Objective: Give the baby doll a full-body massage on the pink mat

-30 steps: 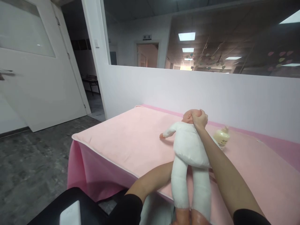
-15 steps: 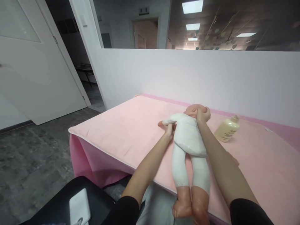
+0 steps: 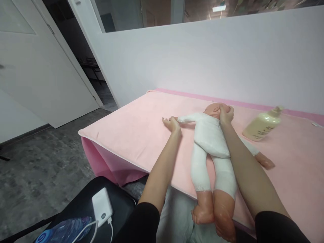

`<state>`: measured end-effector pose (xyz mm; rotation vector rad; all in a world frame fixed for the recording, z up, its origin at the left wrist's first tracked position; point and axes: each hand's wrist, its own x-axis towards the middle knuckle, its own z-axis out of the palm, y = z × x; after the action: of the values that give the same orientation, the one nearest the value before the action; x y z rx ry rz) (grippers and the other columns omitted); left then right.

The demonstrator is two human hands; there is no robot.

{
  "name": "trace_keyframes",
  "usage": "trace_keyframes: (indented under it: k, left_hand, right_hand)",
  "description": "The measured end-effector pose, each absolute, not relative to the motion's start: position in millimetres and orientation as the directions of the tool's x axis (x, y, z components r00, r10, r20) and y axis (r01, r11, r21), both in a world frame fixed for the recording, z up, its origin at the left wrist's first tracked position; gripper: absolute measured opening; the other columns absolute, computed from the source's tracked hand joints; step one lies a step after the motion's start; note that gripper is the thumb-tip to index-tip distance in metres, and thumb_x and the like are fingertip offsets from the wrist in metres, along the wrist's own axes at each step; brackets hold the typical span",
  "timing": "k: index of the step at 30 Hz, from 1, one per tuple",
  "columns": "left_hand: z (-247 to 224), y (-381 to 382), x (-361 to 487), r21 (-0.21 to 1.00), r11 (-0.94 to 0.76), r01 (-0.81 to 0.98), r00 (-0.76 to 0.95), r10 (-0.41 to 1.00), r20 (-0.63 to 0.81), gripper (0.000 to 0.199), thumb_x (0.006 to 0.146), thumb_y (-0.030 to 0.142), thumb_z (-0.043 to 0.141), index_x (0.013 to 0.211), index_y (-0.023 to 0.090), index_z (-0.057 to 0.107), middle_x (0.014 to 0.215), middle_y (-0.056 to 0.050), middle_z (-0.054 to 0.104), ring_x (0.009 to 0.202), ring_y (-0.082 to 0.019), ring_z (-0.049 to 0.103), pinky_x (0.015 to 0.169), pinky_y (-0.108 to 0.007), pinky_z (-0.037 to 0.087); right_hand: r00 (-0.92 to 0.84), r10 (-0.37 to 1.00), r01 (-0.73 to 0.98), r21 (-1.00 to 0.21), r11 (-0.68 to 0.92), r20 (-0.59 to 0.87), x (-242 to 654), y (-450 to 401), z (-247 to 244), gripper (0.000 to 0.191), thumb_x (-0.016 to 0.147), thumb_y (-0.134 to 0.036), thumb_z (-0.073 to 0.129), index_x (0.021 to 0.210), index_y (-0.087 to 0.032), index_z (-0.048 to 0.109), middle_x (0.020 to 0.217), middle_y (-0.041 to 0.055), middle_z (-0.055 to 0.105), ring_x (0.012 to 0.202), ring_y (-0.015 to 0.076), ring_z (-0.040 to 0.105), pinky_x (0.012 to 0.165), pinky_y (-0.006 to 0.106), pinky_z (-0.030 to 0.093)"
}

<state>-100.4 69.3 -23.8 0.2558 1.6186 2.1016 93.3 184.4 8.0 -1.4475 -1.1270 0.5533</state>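
The doll (image 3: 211, 135) is lying on the pink-covered bench (image 3: 131, 131), head toward the far edge, feet poking out past the near edge. The right hand (image 3: 227, 115) is gripping its head while the left hand (image 3: 173, 125) is touching the end of its arm on the left-edge side, can't really tell if it's closing around it. A bottle (image 3: 262, 126) is sitting near the far edge.

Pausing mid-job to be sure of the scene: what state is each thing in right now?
Light pink cloth: spread out.
Doll: lying on the cloth, feet past its near edge.
Left hand: at the doll's cuff, grip hard to tell.
Right hand: closed on the doll's head.
Pump bottle: upright.
White device: lying flat, cable plugged in.
Clear bottle: on its side, partly out of frame.
Door: open.
Ceiling light: lit.
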Motion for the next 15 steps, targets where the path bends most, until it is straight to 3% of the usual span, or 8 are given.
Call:
trace_keyframes:
  k: [2,4,7,9,12,15]
  left_hand:
    - [-14.8,60.4,-94.2,0.998,-0.052,-0.022,-0.927,0.375,0.0,0.069,0.08,0.019,0.046,0.145,0.014,0.022,0.148,-0.015,0.035,0.139,-0.024,0.034,0.112,-0.037,0.029]
    - [-4.1,51.0,-81.7,0.981,-0.086,0.173,-0.914,0.357,0.192,0.066,0.082,0.018,0.045,0.145,0.016,0.025,0.153,-0.011,0.028,0.144,-0.021,0.023,0.116,-0.036,0.022]
    - [9.0,40.0,-59.3,0.888,-0.243,0.392,-0.755,0.467,0.461,0.055,0.09,0.02,0.039,0.144,0.022,0.027,0.153,-0.006,0.031,0.144,-0.019,0.021,0.118,-0.036,0.019]
    - [12.1,37.2,-48.2,0.807,-0.359,0.468,-0.547,0.6,0.584,0.047,0.093,0.026,0.039,0.14,0.024,0.037,0.149,-0.005,0.038,0.142,-0.02,0.027,0.118,-0.037,0.022]
    - [7.0,40.1,-42.3,0.714,-0.46,0.527,-0.18,0.761,0.623,0.036,0.091,0.033,0.051,0.125,0.024,0.057,0.141,-0.004,0.049,0.136,-0.022,0.037,0.117,-0.039,0.025]
    - [-3.9,45.8,-45.4,0.705,-0.395,0.589,-0.028,0.861,0.507,0.032,0.084,0.035,0.062,0.115,0.026,0.065,0.142,-0.004,0.048,0.138,-0.026,0.035,0.118,-0.046,0.02]
  right_hand:
    - [0.399,0.878,0.36,-0.926,0.116,0.265,96.4,183.5,6.0,0.061,0.08,-0.049,0.057,0.131,-0.016,0.048,0.127,0.0152,0.053,0.12,0.0273,0.05,0.101,0.041,0.039]
    - [0.384,0.882,0.384,-0.916,0.117,0.274,98.3,181.7,4.1,0.062,0.082,-0.051,0.054,0.133,-0.017,0.046,0.128,0.0158,0.052,0.12,0.0282,0.049,0.099,0.042,0.04]
    - [0.367,0.882,0.402,-0.905,0.138,0.297,99.6,179.4,1.8,0.062,0.083,-0.052,0.052,0.134,-0.018,0.045,0.128,0.0154,0.051,0.12,0.0278,0.049,0.099,0.041,0.04]
    - [0.36,0.881,0.403,-0.903,0.148,0.306,99.7,178.2,1.2,0.063,0.083,-0.053,0.052,0.135,-0.018,0.044,0.13,0.0158,0.05,0.12,0.0272,0.05,0.099,0.04,0.04]
    - [0.362,0.885,0.37,-0.917,0.152,0.293,99.1,176.2,1.0,0.065,0.083,-0.052,0.052,0.137,-0.017,0.043,0.133,0.016,0.049,0.121,0.0264,0.049,0.102,0.039,0.039]
    - [0.36,0.883,0.297,-0.934,0.197,0.3,98.1,174.4,-0.1,0.063,0.083,-0.048,0.054,0.136,-0.016,0.043,0.133,0.014,0.051,0.124,0.024,0.048,0.105,0.037,0.035]
